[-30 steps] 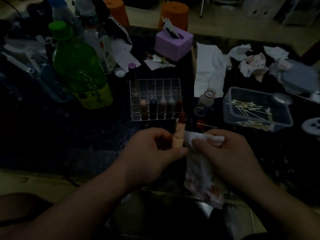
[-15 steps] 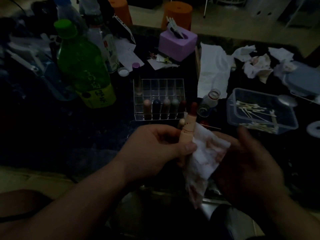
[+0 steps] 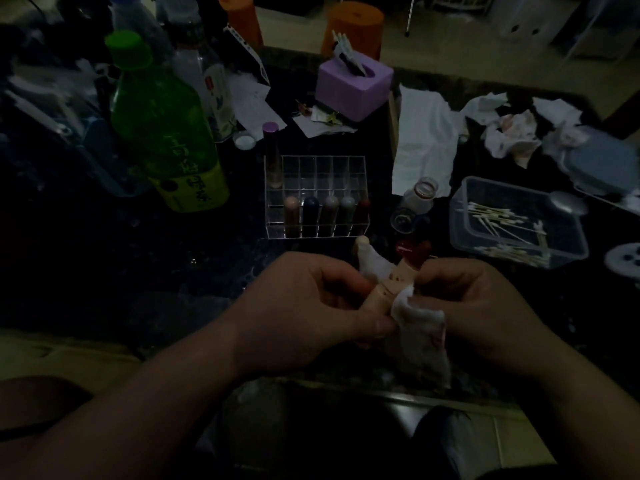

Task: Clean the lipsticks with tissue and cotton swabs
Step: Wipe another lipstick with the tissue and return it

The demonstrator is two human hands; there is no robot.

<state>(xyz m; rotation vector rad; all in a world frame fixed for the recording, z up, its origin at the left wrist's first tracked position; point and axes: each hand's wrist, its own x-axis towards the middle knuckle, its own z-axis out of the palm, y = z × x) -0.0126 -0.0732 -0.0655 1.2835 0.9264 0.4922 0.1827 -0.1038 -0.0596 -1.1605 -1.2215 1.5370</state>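
My left hand [image 3: 311,313] grips a peach-coloured lipstick tube [image 3: 391,284], tilted to the right with its dark red tip pointing away from me. My right hand [image 3: 474,306] pinches a stained white tissue [image 3: 419,327] and presses it against the tube's side. Part of the tissue hangs below my hands. A clear acrylic organizer [image 3: 317,195] behind my hands holds several capped lipsticks in its front row. A clear plastic box [image 3: 516,220] with cotton swabs stands to the right.
A green bottle [image 3: 162,123] and other bottles stand at the left. A purple box [image 3: 353,88] sits at the back, a flat white tissue [image 3: 426,140] and crumpled stained tissues [image 3: 512,133] at the back right. Small glass bottles [image 3: 415,199] stand beside the organizer.
My right hand has come back to the lipstick and now pinches the tissue against the tube. The tube has tilted from upright to the right.
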